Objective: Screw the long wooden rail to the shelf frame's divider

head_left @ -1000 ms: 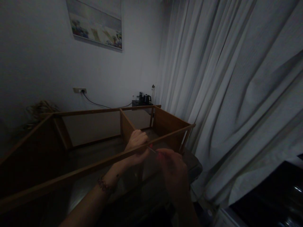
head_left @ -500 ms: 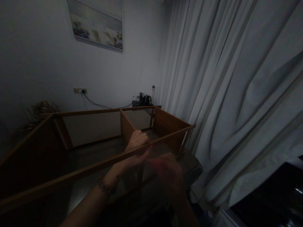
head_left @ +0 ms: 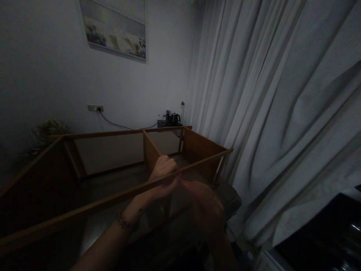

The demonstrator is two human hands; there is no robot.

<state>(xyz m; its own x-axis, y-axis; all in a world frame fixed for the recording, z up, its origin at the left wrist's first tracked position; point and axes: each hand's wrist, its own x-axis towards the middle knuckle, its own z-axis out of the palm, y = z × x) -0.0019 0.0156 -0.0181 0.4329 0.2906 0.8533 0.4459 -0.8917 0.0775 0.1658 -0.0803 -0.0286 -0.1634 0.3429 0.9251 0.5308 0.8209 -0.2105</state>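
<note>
A wooden cabinet frame (head_left: 203, 145) lies on its back in a dim room, with a divider panel (head_left: 150, 148) in its middle. My left hand (head_left: 163, 175) is closed round the near front rail (head_left: 93, 207) where the divider meets it. My right hand (head_left: 204, 207) is just right of it, below the rail, blurred, with its fingers curled towards the same joint. Whether it holds anything is too dark to tell. A beaded bracelet (head_left: 124, 222) sits on my left wrist.
Grey curtains (head_left: 267, 113) hang along the right side, close to the frame's end. A painting (head_left: 114, 28) and a wall socket (head_left: 94, 108) with a cable are on the far wall. A small stand with a kettle (head_left: 173, 118) is behind the frame. A plant (head_left: 46, 131) stands at left.
My right hand has shifted slightly near the rail joint; a thin light-coloured tool seen in it a second ago no longer shows. My left hand keeps its grip on the rail.
</note>
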